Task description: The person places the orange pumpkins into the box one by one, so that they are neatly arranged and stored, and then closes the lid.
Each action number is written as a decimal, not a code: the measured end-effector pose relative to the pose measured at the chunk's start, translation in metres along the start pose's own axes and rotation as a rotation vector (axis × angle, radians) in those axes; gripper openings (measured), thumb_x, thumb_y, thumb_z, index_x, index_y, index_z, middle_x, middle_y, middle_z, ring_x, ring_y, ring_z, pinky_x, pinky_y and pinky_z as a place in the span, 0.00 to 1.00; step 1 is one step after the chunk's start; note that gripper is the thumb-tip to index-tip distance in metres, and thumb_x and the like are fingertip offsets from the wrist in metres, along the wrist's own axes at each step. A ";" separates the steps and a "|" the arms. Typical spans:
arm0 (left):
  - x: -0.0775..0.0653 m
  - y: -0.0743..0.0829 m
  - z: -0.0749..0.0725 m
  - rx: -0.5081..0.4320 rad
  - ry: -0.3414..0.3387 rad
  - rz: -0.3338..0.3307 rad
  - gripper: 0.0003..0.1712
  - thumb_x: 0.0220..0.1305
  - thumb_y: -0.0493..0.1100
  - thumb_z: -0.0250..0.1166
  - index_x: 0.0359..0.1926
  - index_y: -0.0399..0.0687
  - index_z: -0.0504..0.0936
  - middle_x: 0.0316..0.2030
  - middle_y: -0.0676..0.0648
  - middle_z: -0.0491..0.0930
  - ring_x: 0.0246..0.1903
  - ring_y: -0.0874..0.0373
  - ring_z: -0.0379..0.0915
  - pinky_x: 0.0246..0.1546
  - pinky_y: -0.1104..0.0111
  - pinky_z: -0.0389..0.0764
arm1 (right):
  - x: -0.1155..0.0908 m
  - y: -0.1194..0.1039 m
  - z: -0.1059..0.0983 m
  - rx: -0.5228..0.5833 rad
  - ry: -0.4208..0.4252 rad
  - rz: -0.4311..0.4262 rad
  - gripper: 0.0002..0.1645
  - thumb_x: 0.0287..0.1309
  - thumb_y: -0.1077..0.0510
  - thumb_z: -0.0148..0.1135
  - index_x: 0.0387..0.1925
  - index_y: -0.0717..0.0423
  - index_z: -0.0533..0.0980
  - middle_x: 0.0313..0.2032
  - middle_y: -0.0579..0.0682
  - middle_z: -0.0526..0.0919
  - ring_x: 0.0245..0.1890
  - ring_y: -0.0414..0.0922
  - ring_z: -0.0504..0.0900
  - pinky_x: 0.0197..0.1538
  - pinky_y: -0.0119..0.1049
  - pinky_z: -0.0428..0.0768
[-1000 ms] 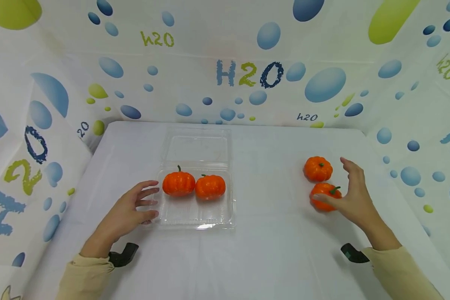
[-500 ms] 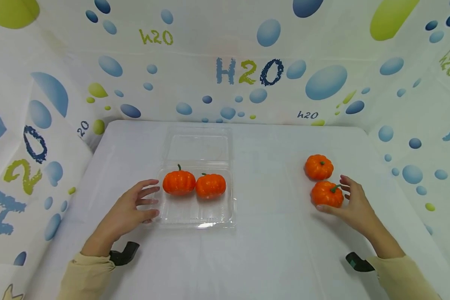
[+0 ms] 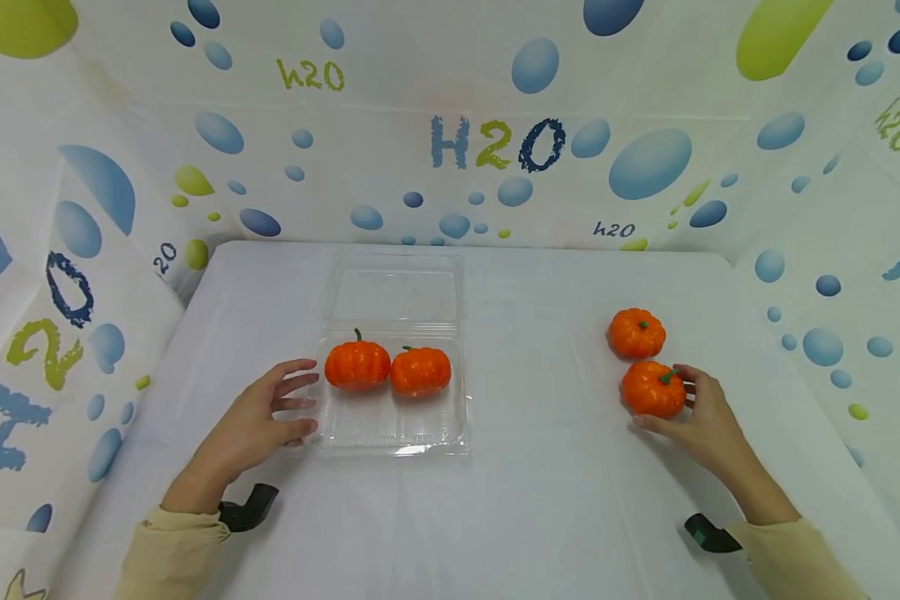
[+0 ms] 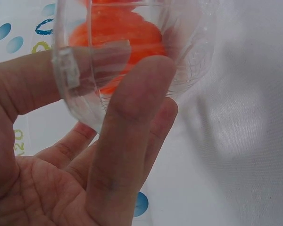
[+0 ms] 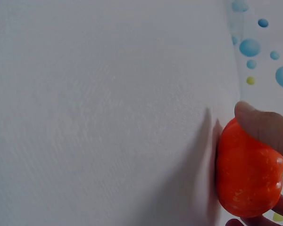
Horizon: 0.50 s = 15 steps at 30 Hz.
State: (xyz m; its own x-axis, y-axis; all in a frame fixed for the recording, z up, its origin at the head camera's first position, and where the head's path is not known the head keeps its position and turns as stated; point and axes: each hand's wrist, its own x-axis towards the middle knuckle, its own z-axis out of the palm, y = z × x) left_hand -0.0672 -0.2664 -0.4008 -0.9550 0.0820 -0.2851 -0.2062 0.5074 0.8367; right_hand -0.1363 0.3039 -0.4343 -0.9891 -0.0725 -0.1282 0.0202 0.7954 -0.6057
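Observation:
My right hand [image 3: 711, 429] grips a small orange pumpkin [image 3: 651, 390] with a green stem, thumb on its near side and fingers round its far right side. In the right wrist view the thumb presses on the orange pumpkin [image 5: 247, 172], with fingertips beneath. Another small pumpkin [image 3: 637, 333] lies just behind it. My left hand [image 3: 251, 421] rests with relaxed, spread fingers at the left side of a clear plastic clamshell container [image 3: 360, 432], its lid [image 3: 397, 293] folded back. Inside, side by side, sit two pumpkins, a left one [image 3: 357, 367] and a right one [image 3: 420, 372].
A white cloth covers the table [image 3: 532, 500]. Behind and on both sides hang white curtains [image 3: 390, 167] printed with blue and green drops and H2O lettering. Black wrist-camera mounts [image 3: 249, 508] stick out under both forearms.
My right hand has come down and in toward the nearer pumpkin, its fingers closing from a wide spread to round it. The left hand and the container have stayed put.

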 end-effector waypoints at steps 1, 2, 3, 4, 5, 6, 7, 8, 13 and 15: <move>0.000 0.000 0.000 -0.002 0.000 0.000 0.47 0.61 0.32 0.70 0.76 0.44 0.56 0.71 0.33 0.64 0.61 0.33 0.71 0.38 0.62 0.87 | 0.000 0.000 0.001 -0.004 -0.001 0.007 0.69 0.49 0.40 0.79 0.73 0.73 0.49 0.65 0.75 0.59 0.60 0.71 0.65 0.59 0.68 0.72; 0.000 0.000 0.000 -0.001 0.000 0.001 0.47 0.61 0.32 0.70 0.76 0.45 0.56 0.71 0.33 0.64 0.61 0.34 0.71 0.38 0.62 0.87 | 0.000 -0.001 0.002 -0.006 -0.001 0.015 0.68 0.50 0.39 0.78 0.73 0.74 0.49 0.65 0.75 0.59 0.60 0.71 0.65 0.59 0.68 0.72; 0.000 -0.001 0.000 0.000 0.001 0.002 0.47 0.61 0.32 0.70 0.77 0.45 0.56 0.71 0.33 0.64 0.61 0.34 0.71 0.38 0.62 0.87 | -0.001 -0.002 0.003 -0.008 0.003 0.019 0.68 0.50 0.39 0.78 0.73 0.74 0.49 0.65 0.75 0.59 0.60 0.71 0.65 0.59 0.67 0.72; 0.000 -0.001 0.000 0.000 0.001 0.002 0.48 0.61 0.32 0.71 0.77 0.45 0.56 0.71 0.33 0.64 0.61 0.34 0.71 0.38 0.61 0.87 | -0.001 -0.002 0.003 -0.009 0.006 0.023 0.68 0.51 0.39 0.78 0.73 0.74 0.49 0.64 0.75 0.59 0.60 0.70 0.65 0.59 0.67 0.73; 0.000 -0.001 0.000 0.002 0.001 0.002 0.48 0.61 0.32 0.71 0.77 0.45 0.56 0.71 0.33 0.64 0.61 0.34 0.71 0.38 0.61 0.87 | -0.001 -0.003 0.004 -0.007 0.010 0.023 0.67 0.51 0.39 0.78 0.73 0.74 0.49 0.64 0.75 0.60 0.60 0.70 0.65 0.59 0.67 0.73; 0.000 -0.002 0.000 0.004 0.002 0.002 0.48 0.61 0.33 0.71 0.77 0.45 0.56 0.71 0.33 0.64 0.61 0.34 0.71 0.38 0.61 0.87 | -0.002 -0.003 0.005 -0.007 0.015 0.024 0.67 0.51 0.40 0.77 0.72 0.74 0.49 0.64 0.75 0.60 0.60 0.70 0.65 0.59 0.67 0.73; 0.000 -0.002 0.000 0.008 0.003 0.002 0.48 0.61 0.33 0.71 0.77 0.45 0.56 0.71 0.33 0.64 0.61 0.34 0.71 0.38 0.61 0.87 | -0.002 -0.003 0.005 -0.006 0.020 0.022 0.66 0.52 0.40 0.77 0.72 0.74 0.49 0.64 0.75 0.60 0.59 0.70 0.66 0.59 0.67 0.73; 0.001 -0.003 0.000 0.011 0.004 0.002 0.48 0.61 0.33 0.71 0.77 0.45 0.56 0.71 0.33 0.64 0.61 0.34 0.71 0.38 0.61 0.87 | -0.002 -0.004 0.005 -0.006 0.025 0.018 0.66 0.52 0.40 0.77 0.72 0.74 0.49 0.63 0.75 0.61 0.59 0.70 0.66 0.59 0.67 0.73; 0.001 -0.004 0.001 0.017 0.008 0.005 0.48 0.61 0.33 0.71 0.77 0.46 0.56 0.71 0.33 0.65 0.61 0.34 0.71 0.38 0.61 0.87 | -0.003 -0.005 0.007 0.001 0.035 -0.005 0.65 0.52 0.41 0.77 0.72 0.74 0.50 0.63 0.74 0.60 0.58 0.69 0.67 0.59 0.66 0.73; 0.001 -0.004 0.001 0.017 0.009 0.008 0.48 0.61 0.33 0.71 0.77 0.46 0.56 0.71 0.33 0.65 0.61 0.34 0.71 0.38 0.62 0.87 | -0.003 -0.006 0.008 0.014 0.021 -0.010 0.65 0.52 0.41 0.77 0.72 0.73 0.51 0.63 0.74 0.59 0.58 0.68 0.67 0.58 0.66 0.74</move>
State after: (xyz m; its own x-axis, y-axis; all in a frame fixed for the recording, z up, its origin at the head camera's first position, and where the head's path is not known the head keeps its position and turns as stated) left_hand -0.0669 -0.2679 -0.4049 -0.9586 0.0783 -0.2739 -0.1949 0.5211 0.8309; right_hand -0.1319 0.2947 -0.4366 -0.9921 -0.0678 -0.1053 0.0119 0.7862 -0.6178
